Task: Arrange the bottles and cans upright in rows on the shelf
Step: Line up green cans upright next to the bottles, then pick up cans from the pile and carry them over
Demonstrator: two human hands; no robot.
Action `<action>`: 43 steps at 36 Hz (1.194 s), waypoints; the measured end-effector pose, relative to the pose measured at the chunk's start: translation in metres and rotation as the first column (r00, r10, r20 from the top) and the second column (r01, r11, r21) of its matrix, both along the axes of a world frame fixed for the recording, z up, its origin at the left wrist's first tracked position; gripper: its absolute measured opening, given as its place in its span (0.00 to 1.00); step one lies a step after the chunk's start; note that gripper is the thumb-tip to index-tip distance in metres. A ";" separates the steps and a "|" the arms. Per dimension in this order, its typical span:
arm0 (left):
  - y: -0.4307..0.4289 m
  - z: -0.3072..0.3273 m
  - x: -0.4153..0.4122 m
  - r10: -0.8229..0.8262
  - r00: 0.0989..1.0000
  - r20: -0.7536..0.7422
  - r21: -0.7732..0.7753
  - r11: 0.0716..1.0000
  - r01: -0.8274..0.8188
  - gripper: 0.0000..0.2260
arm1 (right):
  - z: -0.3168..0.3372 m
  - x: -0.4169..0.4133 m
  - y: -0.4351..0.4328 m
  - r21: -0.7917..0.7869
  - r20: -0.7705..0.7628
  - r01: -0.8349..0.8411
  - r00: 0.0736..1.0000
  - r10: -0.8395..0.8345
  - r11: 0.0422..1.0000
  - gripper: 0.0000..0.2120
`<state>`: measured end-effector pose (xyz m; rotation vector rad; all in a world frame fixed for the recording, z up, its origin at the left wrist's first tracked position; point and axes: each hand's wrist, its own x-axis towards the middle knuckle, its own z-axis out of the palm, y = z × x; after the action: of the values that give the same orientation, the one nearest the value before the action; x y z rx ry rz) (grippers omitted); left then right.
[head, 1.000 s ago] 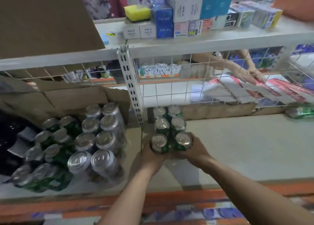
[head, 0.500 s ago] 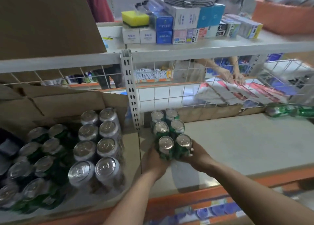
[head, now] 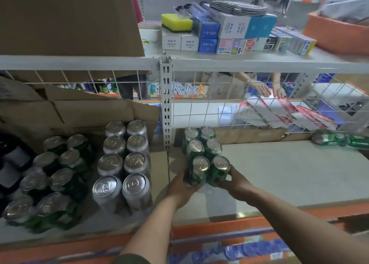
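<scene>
The left hand and right hand clasp the near end of the green can pack, which stands upright at the left end of the shelf beside the post, its long axis running from front edge to back.

Your glossy metal cans, shiny silver tops; smooth matt shelf board, rough brown cardboard, white-coated wire grid.

My left grip and right grip clasp the front of the can block on the shelf, its rows running back from them toward the wire panel, with more can packs left of my left grip and two toppled cans well right, at the back.
</scene>
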<state>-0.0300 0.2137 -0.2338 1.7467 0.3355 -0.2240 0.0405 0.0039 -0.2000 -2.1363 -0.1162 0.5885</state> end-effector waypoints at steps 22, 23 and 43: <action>-0.010 -0.001 0.003 0.108 0.994 -0.026 -0.002 0.994 -0.108 0.28 | 0.003 0.013 0.002 -0.228 0.086 -0.071 0.992 0.092 0.971 0.38; -0.011 0.000 0.003 0.120 0.993 -0.018 -0.004 0.993 -0.120 0.26 | 0.002 0.013 0.002 -0.229 0.091 -0.070 0.991 0.094 0.971 0.37; -0.005 0.107 0.028 0.108 0.971 0.215 0.110 0.985 -0.134 0.42 | 0.076 0.037 -0.015 0.143 0.259 -0.141 0.961 0.100 0.980 0.43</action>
<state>-0.0023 0.2090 -0.1267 1.8456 0.3068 0.0700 0.0772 -0.0113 -0.1244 -2.0472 -0.4234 0.3621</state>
